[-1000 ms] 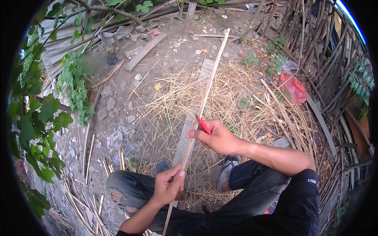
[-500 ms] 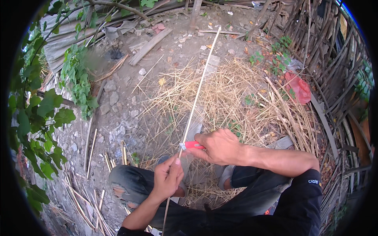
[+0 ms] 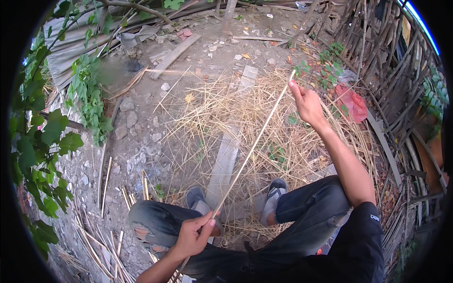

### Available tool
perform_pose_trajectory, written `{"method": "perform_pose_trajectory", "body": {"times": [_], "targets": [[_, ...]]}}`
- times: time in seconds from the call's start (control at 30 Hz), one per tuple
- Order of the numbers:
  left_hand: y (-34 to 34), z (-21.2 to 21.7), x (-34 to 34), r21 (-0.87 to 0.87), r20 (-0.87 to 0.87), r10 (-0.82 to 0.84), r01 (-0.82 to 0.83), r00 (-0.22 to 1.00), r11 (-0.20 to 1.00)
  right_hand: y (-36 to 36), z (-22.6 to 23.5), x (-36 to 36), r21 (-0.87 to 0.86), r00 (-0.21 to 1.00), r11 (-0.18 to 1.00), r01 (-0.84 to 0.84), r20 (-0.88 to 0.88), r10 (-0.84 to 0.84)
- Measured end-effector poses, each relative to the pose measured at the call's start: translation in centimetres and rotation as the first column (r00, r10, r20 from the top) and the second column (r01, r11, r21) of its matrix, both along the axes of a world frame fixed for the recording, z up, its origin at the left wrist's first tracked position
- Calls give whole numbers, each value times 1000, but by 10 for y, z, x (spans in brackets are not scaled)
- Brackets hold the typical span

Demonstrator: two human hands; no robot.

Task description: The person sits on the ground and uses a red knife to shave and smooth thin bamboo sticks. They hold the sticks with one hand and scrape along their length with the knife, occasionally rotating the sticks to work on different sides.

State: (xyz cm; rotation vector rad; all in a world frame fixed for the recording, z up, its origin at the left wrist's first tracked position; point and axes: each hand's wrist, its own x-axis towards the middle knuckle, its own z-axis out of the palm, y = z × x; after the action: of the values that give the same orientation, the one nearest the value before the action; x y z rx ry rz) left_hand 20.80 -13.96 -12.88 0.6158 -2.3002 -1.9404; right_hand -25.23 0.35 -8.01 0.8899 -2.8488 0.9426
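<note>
A long thin bamboo strip [image 3: 250, 153] runs diagonally from my lap up to the far right. My left hand [image 3: 194, 234] grips its lower part just above my knees. My right hand [image 3: 307, 103] is stretched out with fingers closed against the strip's far tip. The red-handled knife it held earlier is hidden or out of sight. A grey plank [image 3: 225, 160] lies on the ground under the strip, between my feet in grey sandals [image 3: 274, 195].
Dry straw and shavings [image 3: 226, 108] cover the ground ahead. Cut bamboo sticks [image 3: 106, 177] lie at the left, beside leafy plants [image 3: 87, 89]. A red bag [image 3: 351, 104] and a woven stick fence [image 3: 391, 70] stand at the right. A board [image 3: 174, 54] lies further off.
My right hand has slid from the middle of the strip out to its far tip. The red knife handle no longer shows. My left hand has kept its grip near my lap.
</note>
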Motion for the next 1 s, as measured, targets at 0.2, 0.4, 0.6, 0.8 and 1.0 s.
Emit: {"method": "perform_pose_trajectory", "body": {"times": [0.2,0.4,0.6,0.8,1.0], "targets": [[2,-4,24,-42,-79,-10,7,997,999,15,-4,-13,62,996,996,62,-66,-58],[-10,-4,28,-69,-29,-43,41,999,997,20,-2,-15,36,968,993,116,-228,-105],[-7,-16,46,-58,-54,-8,5,999,998,44,-7,-29,-38,971,983,180,-150,-184],[-5,-6,27,127,-27,20,-16,999,992,23,-6,-3,-530,905,840,121,407,126],[7,5,-17,183,-63,-41,52,997,982,-14,9,64,-564,733,823,-72,529,427]]}}
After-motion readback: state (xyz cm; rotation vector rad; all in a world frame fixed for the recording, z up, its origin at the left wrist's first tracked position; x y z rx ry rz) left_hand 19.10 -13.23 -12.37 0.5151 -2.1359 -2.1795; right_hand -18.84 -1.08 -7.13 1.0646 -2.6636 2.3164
